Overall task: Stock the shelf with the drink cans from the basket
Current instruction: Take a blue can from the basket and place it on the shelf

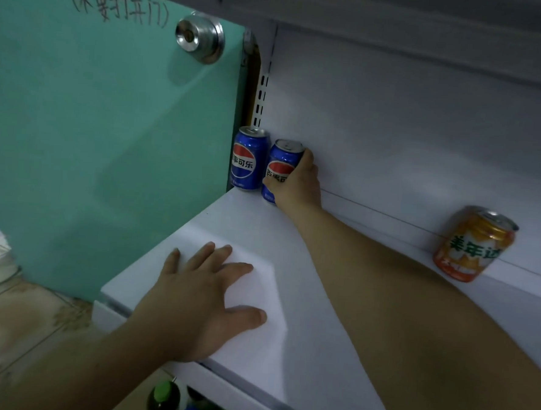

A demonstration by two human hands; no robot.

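Note:
On the white shelf [306,270], a blue cola can [247,159] stands upright in the far left corner. Right beside it is a second blue cola can [281,164], tilted a little, and my right hand [297,184] grips it from the right side with fingers curled round it. An orange drink can [474,244] stands at the back of the shelf to the right, apart from the blue ones. My left hand [203,299] rests flat on the shelf's front left part with fingers spread. The basket is not in view.
A green door [109,131] with a metal knob [200,37] and handwriting stands left of the shelf. Another shelf board [401,16] runs overhead. Bottle tops [165,398] show on a lower level under the front edge. Tiled floor lies at the lower left.

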